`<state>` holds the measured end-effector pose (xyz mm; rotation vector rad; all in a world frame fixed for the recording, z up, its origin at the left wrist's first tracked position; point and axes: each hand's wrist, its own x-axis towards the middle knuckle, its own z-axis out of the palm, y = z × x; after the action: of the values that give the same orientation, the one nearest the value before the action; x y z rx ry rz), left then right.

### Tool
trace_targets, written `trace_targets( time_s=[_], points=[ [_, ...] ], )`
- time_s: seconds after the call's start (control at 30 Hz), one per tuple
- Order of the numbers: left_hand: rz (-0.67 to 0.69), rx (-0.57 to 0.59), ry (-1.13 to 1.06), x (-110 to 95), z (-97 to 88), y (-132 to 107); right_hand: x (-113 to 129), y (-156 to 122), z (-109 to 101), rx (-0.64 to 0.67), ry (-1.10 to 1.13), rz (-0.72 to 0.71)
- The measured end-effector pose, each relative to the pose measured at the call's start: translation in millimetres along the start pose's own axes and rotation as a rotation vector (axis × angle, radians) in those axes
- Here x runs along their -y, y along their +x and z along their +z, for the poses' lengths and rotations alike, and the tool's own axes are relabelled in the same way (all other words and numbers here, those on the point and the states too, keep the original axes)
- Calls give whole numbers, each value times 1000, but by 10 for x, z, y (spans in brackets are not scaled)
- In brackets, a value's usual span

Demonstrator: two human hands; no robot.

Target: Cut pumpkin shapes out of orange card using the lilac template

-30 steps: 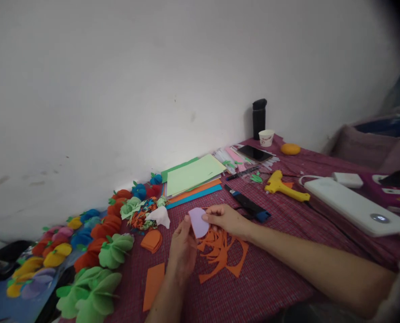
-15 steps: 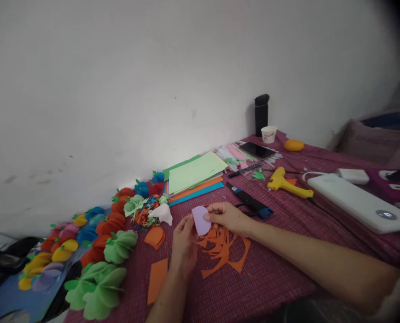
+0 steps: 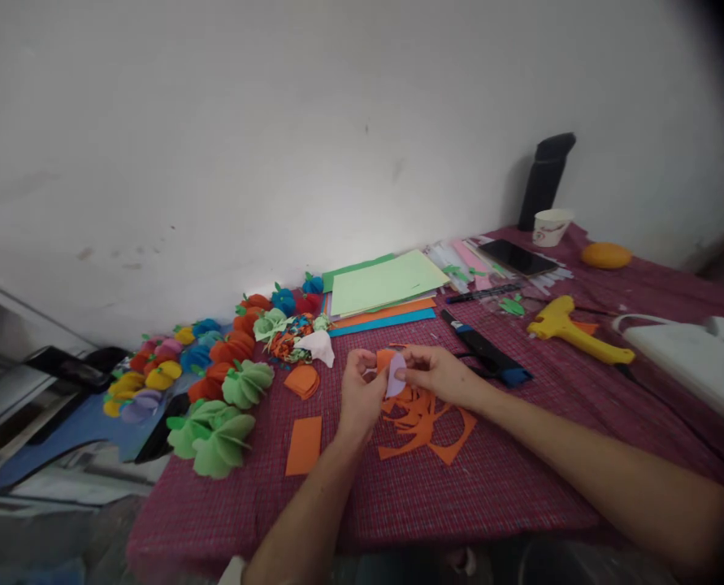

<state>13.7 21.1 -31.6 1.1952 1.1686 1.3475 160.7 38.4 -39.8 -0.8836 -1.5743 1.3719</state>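
In the middle of the table, my left hand (image 3: pixel 362 394) is closed on a small orange paper piece (image 3: pixel 384 358). A purple paper half-circle (image 3: pixel 395 378) lies against it, pinched by the thumb and fingers of my right hand (image 3: pixel 438 375). Below both hands spreads a heap of orange paper scraps (image 3: pixel 422 422). To the left are a small stack of rounded orange paper pieces (image 3: pixel 301 380) and an orange paper rectangle (image 3: pixel 304 445).
Finished paper pumpkins (image 3: pixel 218 443) crowd the left side. Coloured sheets (image 3: pixel 392 280) lie at the back. On the right are a black-and-blue tool (image 3: pixel 487 348), a yellow glue gun (image 3: pixel 574 329), a phone (image 3: pixel 517 256), a paper cup (image 3: pixel 552 227) and a white power bank (image 3: pixel 684 357).
The camera view has turned left. An orange paper piece now shows in my left hand behind the purple half-circle, which has tilted and appears narrower. My right hand still pinches the half-circle.
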Motion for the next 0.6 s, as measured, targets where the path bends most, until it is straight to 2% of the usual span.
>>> trace_targets(
  time_s=[0.13, 0.27, 0.37, 0.47, 0.53, 0.6],
  points=[
    [31, 90, 40, -45, -4, -39, 24, 2, -58, -120, -114, 23],
    [38, 135, 81, -30, -19, -18, 28, 2, -52, -80, -184, -46],
    [44, 21, 49, -12, -66, 46, 31, 9, -57, -103, -174, -33],
    [120, -152, -8, -58, -109, 62, 14, 24, -108, -248, -142, -7],
    [219, -191, 11, -122, -112, 3, -8, 42, -143, -307, -69, 6],
    [314, -164, 67, -192, -95, -105, -15, 80, -149, -314, -1, 18]
  ],
)
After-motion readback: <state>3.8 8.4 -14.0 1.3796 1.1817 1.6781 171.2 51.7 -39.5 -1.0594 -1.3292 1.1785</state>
